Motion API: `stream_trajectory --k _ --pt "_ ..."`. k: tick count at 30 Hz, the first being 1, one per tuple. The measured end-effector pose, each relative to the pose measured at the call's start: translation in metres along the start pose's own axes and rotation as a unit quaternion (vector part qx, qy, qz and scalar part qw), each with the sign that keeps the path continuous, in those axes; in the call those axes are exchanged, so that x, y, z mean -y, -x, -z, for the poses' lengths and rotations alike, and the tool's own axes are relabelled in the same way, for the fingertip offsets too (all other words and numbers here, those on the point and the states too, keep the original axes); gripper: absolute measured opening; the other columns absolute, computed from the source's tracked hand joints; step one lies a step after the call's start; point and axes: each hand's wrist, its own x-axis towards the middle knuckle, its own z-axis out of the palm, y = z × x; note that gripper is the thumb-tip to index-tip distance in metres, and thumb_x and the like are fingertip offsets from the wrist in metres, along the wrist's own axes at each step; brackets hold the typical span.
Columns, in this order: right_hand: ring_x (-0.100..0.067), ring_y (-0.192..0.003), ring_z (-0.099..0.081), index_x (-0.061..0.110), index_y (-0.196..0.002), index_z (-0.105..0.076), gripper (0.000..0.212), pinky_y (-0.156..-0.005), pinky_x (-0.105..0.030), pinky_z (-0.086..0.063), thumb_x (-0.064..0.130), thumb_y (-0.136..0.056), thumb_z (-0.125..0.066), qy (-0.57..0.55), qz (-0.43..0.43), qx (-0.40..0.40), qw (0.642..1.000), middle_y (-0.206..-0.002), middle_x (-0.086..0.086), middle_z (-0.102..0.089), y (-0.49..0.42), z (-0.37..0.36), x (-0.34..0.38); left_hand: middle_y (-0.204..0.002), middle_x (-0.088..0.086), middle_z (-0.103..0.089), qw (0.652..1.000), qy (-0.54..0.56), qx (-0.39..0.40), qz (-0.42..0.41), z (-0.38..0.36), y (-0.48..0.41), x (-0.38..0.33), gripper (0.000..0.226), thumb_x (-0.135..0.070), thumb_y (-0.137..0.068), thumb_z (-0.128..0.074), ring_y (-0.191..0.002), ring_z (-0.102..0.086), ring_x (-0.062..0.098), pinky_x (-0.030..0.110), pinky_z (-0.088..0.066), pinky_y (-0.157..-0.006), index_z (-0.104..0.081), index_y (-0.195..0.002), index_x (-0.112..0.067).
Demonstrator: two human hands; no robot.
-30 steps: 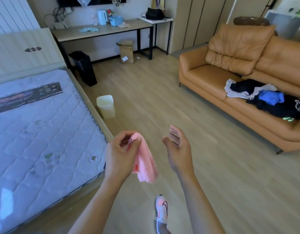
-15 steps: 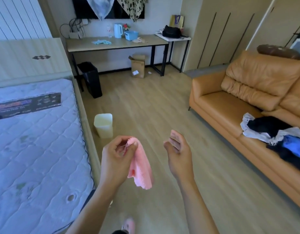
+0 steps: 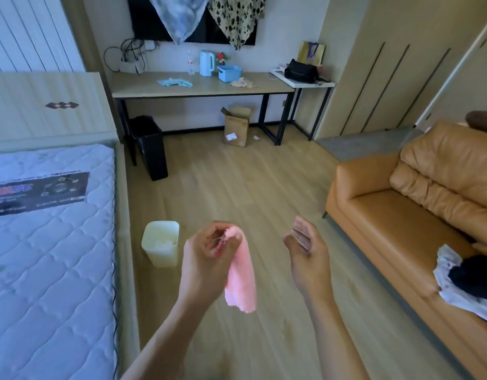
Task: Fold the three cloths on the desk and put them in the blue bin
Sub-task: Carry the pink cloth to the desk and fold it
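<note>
Left hand [image 3: 209, 259] pinches the fluffy pink cloth [image 3: 241, 272], right hand [image 3: 305, 248] released; folding next, small blue plastic bin [image 3: 229, 73] waits at twelve o'clock on the tabletop [image 3: 204, 87].

Plain pink fleecy cloth [image 3: 241, 281], near centre. Light blue crumpled cloth [image 3: 174, 82] and pale beige cloth [image 3: 242, 83] on the far light-wood desk top [image 3: 209, 89]; desk frame black. Small light blue plastic bin [image 3: 229, 73] beside a pale blue kettle [image 3: 206, 62]. White quilted mattress [image 3: 45, 256], left, diamond stitching, dark printed label. Cream waste basket [image 3: 161, 242]; black bin [image 3: 149, 146] farther off. Tan leather sofa [image 3: 417, 215], right. Far wall: blue-white mottled fabric [image 3: 179, 15] and yellow fabric with black spots [image 3: 237, 17].
</note>
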Motion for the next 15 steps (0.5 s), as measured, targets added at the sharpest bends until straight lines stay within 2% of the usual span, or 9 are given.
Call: stream_trajectory --k 4,9,12,15 --pt "-0.001 -0.121 -0.058 0.024 -0.137 -0.056 0.045 -0.107 -0.029 -0.045 0.015 -0.094 -0.065 -0.014 -0.003 0.012 1.000 -0.135 0.010 -0.060 -0.086 -0.028 0.003 -0.084 -0.016 -0.076 1.000 -0.021 -0.008 -0.004 -0.025 -0.091 0.005 0.014 -0.019 -0.087 -0.066 -0.083 -0.072 0.003 0.039 -0.061 -0.078 -0.072 -0.087 -0.031" --pt "-0.002 -0.120 -0.060 0.022 -0.135 -0.057 0.048 -0.106 -0.031 -0.047 0.022 -0.089 -0.066 -0.035 0.011 0.034 0.999 -0.134 0.009 -0.061 -0.212 -0.064 -0.009 -0.084 -0.013 -0.076 0.998 -0.041 -0.027 -0.027 -0.069 -0.204 0.013 0.011 -0.025 -0.086 -0.065 -0.081 -0.072 0.007 0.040 -0.060 -0.075 -0.074 -0.091 -0.026" --pt "-0.001 -0.120 -0.059 0.023 -0.135 -0.057 0.044 -0.107 -0.033 -0.047 0.019 -0.092 -0.066 -0.044 0.020 0.056 0.997 -0.134 0.009 -0.061 -0.293 -0.084 -0.019 -0.086 -0.009 -0.077 0.998 -0.041 -0.038 -0.032 -0.098 -0.270 0.023 0.016 -0.028 -0.084 -0.062 -0.084 -0.073 0.012 0.045 -0.061 -0.075 -0.074 -0.094 -0.025" --pt "-0.006 -0.121 -0.060 0.027 -0.134 -0.056 0.044 -0.107 -0.035 -0.047 0.025 -0.092 -0.068 -0.038 0.027 0.095 0.994 -0.133 0.007 -0.062 -0.370 -0.103 -0.031 -0.088 -0.010 -0.076 0.996 -0.050 -0.062 -0.032 -0.129 -0.332 0.035 0.010 -0.025 -0.089 -0.065 -0.085 -0.073 0.010 0.046 -0.061 -0.076 -0.074 -0.094 -0.027"
